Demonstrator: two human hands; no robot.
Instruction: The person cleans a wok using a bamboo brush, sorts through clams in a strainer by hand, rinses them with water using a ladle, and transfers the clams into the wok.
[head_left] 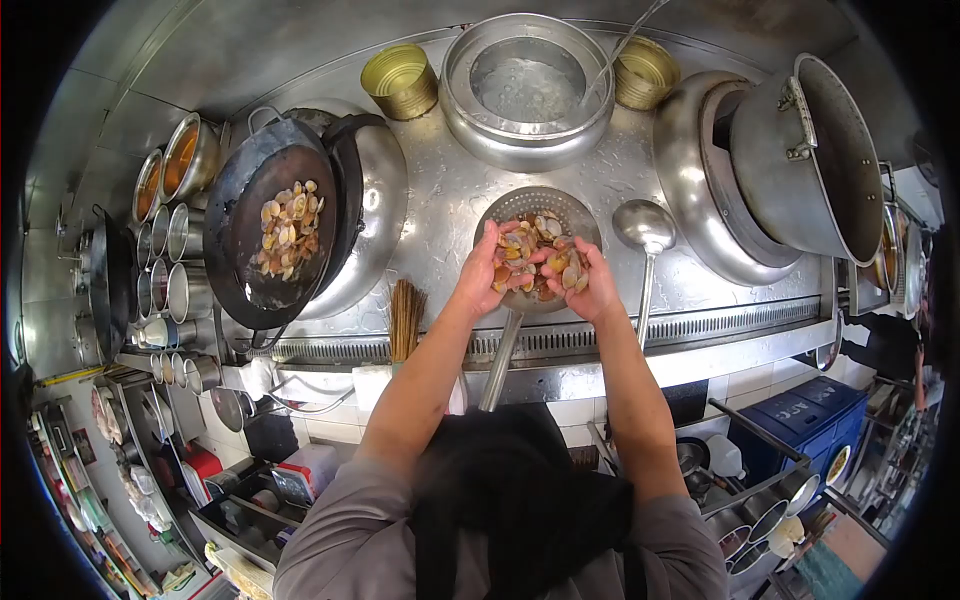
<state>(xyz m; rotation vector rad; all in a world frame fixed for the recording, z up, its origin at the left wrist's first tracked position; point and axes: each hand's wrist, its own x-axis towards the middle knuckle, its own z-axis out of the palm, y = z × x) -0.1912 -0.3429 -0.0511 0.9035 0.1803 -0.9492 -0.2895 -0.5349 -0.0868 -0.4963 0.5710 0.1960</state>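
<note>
Both of my hands are cupped over a perforated strainer ladle (487,207) on the steel worktop, its handle pointing towards me. My left hand (482,272) holds several clams (514,250) in its curled fingers. In my right hand (597,288) are more clams (570,270), resting in the palm. Other clams (546,226) lie in the strainer's bowl between and behind the hands. To the left, a dark wok (228,225) contains a heap of clams (290,228). A solid steel ladle (643,224) lies just right of my right hand.
Behind the strainer stands a steel pot of water (527,150), between two gold-coloured cans (400,82) (645,75). A large tilted pot (790,150) occupies the right burner. A bamboo brush (405,318) sits by the front drain grate. Steel seasoning containers (188,290) line the left side.
</note>
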